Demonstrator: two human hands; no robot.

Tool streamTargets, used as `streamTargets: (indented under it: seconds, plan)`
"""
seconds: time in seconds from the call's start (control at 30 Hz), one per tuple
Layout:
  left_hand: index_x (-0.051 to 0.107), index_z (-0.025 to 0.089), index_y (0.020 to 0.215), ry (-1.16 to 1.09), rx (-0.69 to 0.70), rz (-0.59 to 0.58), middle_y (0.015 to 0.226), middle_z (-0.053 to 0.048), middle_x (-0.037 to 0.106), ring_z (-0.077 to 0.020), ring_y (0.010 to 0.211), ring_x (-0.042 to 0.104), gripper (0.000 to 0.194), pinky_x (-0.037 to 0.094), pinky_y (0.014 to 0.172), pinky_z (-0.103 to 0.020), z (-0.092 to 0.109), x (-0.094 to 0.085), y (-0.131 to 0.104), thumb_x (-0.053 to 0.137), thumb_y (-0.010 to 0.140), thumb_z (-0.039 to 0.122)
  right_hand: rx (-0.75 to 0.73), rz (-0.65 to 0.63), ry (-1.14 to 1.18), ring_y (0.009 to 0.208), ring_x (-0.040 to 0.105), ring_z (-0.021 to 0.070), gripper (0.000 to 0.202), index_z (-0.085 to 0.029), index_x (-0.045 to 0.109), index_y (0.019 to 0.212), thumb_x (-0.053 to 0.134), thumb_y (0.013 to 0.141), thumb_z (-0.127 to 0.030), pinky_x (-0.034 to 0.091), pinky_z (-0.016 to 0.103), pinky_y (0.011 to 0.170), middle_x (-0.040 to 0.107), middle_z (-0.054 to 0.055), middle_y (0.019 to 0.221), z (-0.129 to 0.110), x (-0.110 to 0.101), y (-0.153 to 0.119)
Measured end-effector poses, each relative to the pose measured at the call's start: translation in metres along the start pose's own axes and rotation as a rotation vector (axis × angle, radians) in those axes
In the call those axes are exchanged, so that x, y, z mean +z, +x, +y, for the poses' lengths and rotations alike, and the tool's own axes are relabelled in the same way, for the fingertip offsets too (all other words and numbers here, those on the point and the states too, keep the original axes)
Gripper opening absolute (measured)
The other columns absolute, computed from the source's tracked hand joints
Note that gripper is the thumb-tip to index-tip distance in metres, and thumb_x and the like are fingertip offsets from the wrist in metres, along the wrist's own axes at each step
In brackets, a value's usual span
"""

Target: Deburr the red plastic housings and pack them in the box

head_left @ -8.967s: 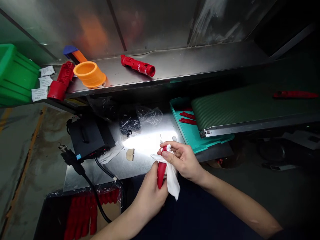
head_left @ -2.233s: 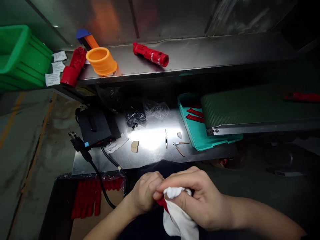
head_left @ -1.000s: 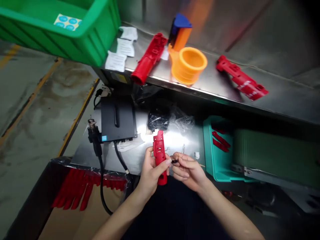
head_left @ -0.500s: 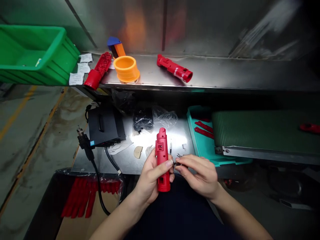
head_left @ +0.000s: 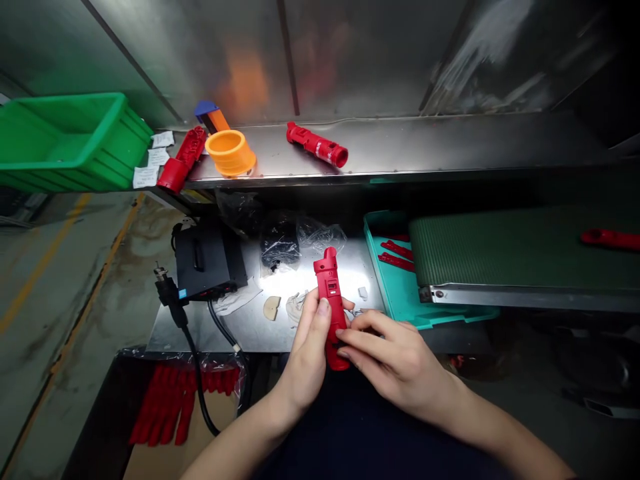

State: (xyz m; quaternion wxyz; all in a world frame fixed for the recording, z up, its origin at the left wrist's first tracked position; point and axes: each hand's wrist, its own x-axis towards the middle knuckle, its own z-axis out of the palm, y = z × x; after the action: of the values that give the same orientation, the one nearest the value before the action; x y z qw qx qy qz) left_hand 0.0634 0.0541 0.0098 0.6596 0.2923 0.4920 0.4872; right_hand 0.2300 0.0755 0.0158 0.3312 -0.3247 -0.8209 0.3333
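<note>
Upright in front of me is a red plastic housing (head_left: 331, 287), with small openings along its face. My left hand (head_left: 311, 353) is wrapped round its left side, the thumb lying on the front. The fingertips of my right hand (head_left: 395, 353) touch the lower right part of the housing. Those fingers are pinched together, and a small dark and metallic piece shows partly between them; its shape is mostly hidden.
A steel shelf (head_left: 400, 147) holds a red housing (head_left: 317, 145), an orange ring (head_left: 230, 153) and a green bin (head_left: 107, 143). A teal tray (head_left: 400, 293) sits beside a green conveyor (head_left: 500, 247). A black box (head_left: 205, 260) stands left, above a carton of red parts (head_left: 165, 407).
My right hand has moved left onto the lower part of the red housing. The housing now leans slightly, its top tipped left. The camera view has shifted a little.
</note>
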Motion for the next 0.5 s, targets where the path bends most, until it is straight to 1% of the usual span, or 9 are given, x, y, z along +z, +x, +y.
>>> streamTargets:
  seconds: [0.1, 0.2, 0.37, 0.5]
  plan:
    - [0.064, 0.025, 0.124, 0.059, 0.016, 0.004, 0.115, -0.005, 0.069, -0.0212, 0.094, 0.064, 0.044, 0.052, 0.076, -0.031, -0.002, -0.004, -0.003, 0.043, 0.104, 0.059, 0.032, 0.0, 0.079, 0.083, 0.068, 0.0186, 0.021, -0.017, 0.07, 0.119, 0.062, 0.1, -0.014, 0.058, 0.03, 0.069, 0.068, 0.009, 0.102, 0.0, 0.002, 0.001]
    - [0.064, 0.025, 0.125, 0.06, 0.016, -0.003, 0.112, -0.006, 0.069, -0.0219, 0.095, 0.064, 0.045, 0.052, 0.07, -0.03, 0.0, -0.006, -0.005, 0.044, 0.104, 0.059, 0.073, -0.017, 0.141, 0.079, 0.066, 0.0165, 0.018, -0.02, 0.072, 0.116, 0.064, 0.1, -0.016, 0.056, 0.029, 0.068, 0.067, 0.006, 0.099, -0.002, 0.003, 0.003]
    - [0.064, 0.025, 0.123, 0.03, 0.018, -0.002, 0.12, -0.006, 0.066, -0.0235, 0.107, 0.062, 0.042, 0.054, 0.076, -0.03, 0.003, -0.009, -0.008, 0.045, 0.104, 0.057, 0.044, -0.046, 0.11, 0.079, 0.065, 0.0155, 0.018, -0.022, 0.074, 0.115, 0.062, 0.101, -0.018, 0.055, 0.028, 0.067, 0.065, 0.006, 0.099, -0.005, 0.003, 0.006]
    - [0.064, 0.026, 0.122, 0.032, 0.035, -0.017, 0.122, -0.004, 0.066, -0.0225, 0.108, 0.061, 0.038, 0.053, 0.076, -0.029, 0.004, -0.016, -0.01, 0.046, 0.105, 0.055, 0.029, -0.045, 0.091, 0.078, 0.064, 0.0151, 0.019, -0.022, 0.074, 0.113, 0.061, 0.102, -0.017, 0.054, 0.027, 0.065, 0.065, 0.006, 0.099, -0.01, 0.007, 0.008]
